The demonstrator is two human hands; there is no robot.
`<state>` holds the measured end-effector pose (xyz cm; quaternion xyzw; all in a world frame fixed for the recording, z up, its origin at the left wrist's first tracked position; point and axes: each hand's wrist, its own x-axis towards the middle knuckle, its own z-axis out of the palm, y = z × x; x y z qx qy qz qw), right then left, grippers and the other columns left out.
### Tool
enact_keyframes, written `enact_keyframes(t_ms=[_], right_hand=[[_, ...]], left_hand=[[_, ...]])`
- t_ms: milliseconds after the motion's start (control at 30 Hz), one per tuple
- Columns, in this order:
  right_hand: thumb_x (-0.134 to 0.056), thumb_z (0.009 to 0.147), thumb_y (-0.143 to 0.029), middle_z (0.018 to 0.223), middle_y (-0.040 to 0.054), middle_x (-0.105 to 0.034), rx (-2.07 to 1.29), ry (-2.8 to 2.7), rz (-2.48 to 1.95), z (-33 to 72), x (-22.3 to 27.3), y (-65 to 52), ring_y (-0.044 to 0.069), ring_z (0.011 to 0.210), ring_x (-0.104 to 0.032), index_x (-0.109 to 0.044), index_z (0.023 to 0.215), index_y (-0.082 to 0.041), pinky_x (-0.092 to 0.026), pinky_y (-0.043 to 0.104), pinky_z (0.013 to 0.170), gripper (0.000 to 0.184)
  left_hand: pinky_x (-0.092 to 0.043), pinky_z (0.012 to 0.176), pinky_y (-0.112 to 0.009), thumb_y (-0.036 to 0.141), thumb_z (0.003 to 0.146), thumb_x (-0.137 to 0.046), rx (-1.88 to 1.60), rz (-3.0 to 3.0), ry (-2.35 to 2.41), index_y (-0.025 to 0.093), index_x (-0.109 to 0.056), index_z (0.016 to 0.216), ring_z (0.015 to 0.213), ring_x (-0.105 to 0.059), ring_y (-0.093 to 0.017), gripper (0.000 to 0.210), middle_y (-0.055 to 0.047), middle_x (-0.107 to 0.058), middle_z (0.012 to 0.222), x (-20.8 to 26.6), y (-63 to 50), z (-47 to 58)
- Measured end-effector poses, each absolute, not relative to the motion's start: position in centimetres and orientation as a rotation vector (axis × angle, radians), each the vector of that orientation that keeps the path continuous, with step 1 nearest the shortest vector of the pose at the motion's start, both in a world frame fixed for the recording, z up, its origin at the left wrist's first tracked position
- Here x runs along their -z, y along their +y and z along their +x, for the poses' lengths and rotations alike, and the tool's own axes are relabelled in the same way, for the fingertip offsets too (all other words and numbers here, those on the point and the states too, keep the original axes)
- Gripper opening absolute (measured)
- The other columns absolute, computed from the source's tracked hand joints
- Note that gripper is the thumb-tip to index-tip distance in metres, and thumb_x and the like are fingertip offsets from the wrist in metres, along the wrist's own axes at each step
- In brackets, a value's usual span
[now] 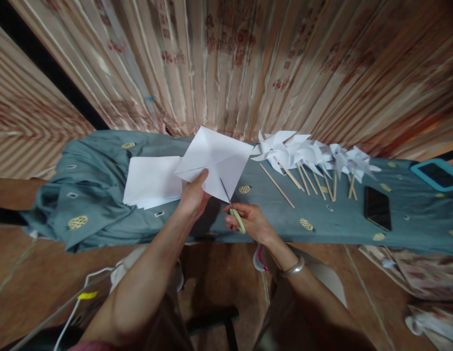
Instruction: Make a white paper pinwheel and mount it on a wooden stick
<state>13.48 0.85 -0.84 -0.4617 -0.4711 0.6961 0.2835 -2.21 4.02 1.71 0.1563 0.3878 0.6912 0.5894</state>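
A square sheet of white paper (222, 158) with diagonal creases is gripped by my left hand (194, 195), thumb on top near its lower left edge. One slit runs inward from the sheet's left corner. My right hand (250, 219) holds scissors (238, 219) with pale green handles. Their blades lie at the paper's lower corner, pointing toward its middle. A stack of white paper (153, 180) rests on the cloth left of my left hand. To the right lie several white paper pinwheels (273, 148) on wooden sticks, and a loose wooden stick (277, 185).
A grey-green cloth with pineapple prints (102, 195) covers the long narrow table. Farther right are a dark phone (378, 208) and a blue-framed device (436, 174). A patterned curtain (226, 63) hangs behind the table. A white cable (74, 312) runs at lower left.
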Motion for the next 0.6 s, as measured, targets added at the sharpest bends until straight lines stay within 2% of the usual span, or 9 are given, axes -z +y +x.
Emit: enact_keyframes(t_ms=[333, 600], right_hand=[[-0.088, 0.05, -0.051, 0.057, -0.0034, -0.065, -1.816, -1.315, -1.22, 13.54, 0.75, 0.97, 0.008, 0.048, -0.054, -0.069, 0.078, -0.017, -0.042, 0.021, 0.048, 0.047], [-0.087, 0.052, -0.052, 0.056, -0.0037, -0.064, -1.809, -1.32, -1.224, 13.53, 1.22, 1.02, 0.008, 0.047, -0.053, -0.07, 0.08, -0.017, -0.041, 0.021, 0.048, 0.048]], left_hand=[[-0.054, 0.09, -0.04, 0.017, 0.072, -0.072, -1.566, 0.396, 0.925, 0.012, -0.066, 0.105, 0.101, -0.07, -0.028, 0.034, -0.011, -0.076, 0.099, -1.97, 3.36, -1.72], [-0.054, 0.089, -0.038, 0.017, 0.073, -0.071, -1.55, 0.36, 0.955, 0.012, -0.065, 0.099, 0.102, -0.069, -0.028, 0.028, -0.01, -0.075, 0.098, -2.34, 3.36, -1.62]])
